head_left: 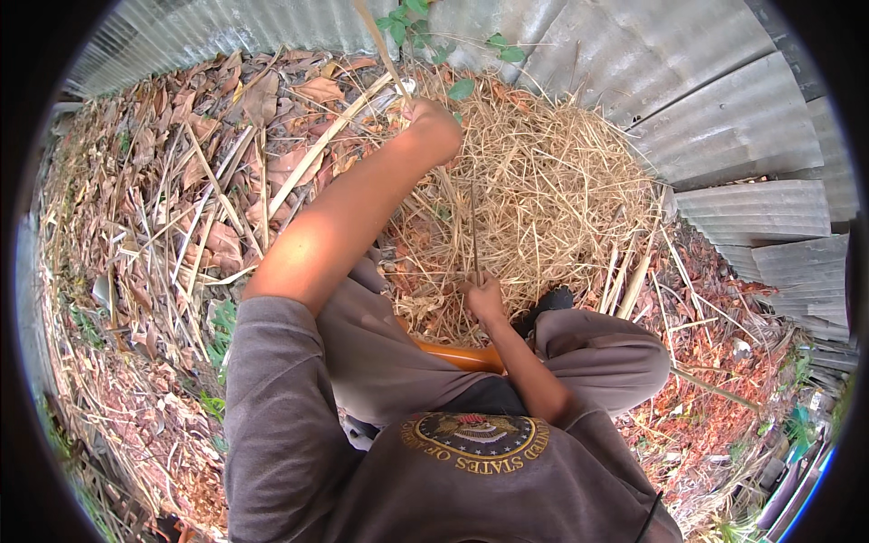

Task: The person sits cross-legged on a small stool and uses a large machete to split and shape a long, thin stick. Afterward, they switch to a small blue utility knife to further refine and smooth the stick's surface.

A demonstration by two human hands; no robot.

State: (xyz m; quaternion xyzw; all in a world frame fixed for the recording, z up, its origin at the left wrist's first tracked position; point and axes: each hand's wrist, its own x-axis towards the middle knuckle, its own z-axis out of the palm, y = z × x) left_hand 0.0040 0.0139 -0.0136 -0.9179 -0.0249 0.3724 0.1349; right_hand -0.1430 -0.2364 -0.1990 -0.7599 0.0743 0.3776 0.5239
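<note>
My left hand [433, 127] is stretched far forward, its fingers closed round a long tan strip [378, 38] that runs up past the top edge. It looks like split bamboo or a dry leaf stalk. Closer to my body, my right hand [484, 297] grips a thin, dark, straight tool [474, 222] pointing away from me. That tool shows nearly edge-on, so whether it is a knife blade or a rod cannot be made out. Beyond and to the right of both hands lies a heap of dry straw-like shavings [552, 181].
My bent legs frame an orange smooth curved object [462, 356]; a dark shoe [548, 306] touches the shavings. Dry leaves [217, 240] and long pale strips [326, 145] cover the left ground. Corrugated metal sheets [652, 59] stand along the far and right sides. Green leaves [412, 23] hang there.
</note>
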